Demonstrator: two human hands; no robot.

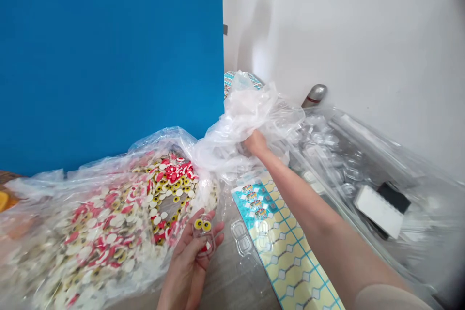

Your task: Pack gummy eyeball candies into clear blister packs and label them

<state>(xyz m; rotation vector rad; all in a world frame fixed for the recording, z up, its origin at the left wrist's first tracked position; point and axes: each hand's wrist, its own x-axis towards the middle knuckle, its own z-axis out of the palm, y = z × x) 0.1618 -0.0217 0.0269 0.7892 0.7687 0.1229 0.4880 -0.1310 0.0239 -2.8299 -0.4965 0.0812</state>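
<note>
My left hand (192, 254) is closed on a small clear plastic blister shell (208, 235), with two yellow-and-black eye pieces and a red piece in it. My right hand (255, 142) reaches to the crumpled clear plastic bag (247, 111); its fingers are hidden in the film. Left of my left hand lies a large clear bag of loose pieces (109, 232), red, white and yellow-and-black. Under my right forearm is a sticker sheet (286, 247), blue at its top and yellow with diamond shapes below. Several empty clear shells (242, 240) lie at the sheet's left edge.
A tall blue panel (112, 58) stands at the back left, beside a white wall (356, 24). On the right, a big clear bag of plastic shells (337, 164) has a white pad (379, 210) and a black object (394, 196) on it. A metal flask (315, 94) leans behind.
</note>
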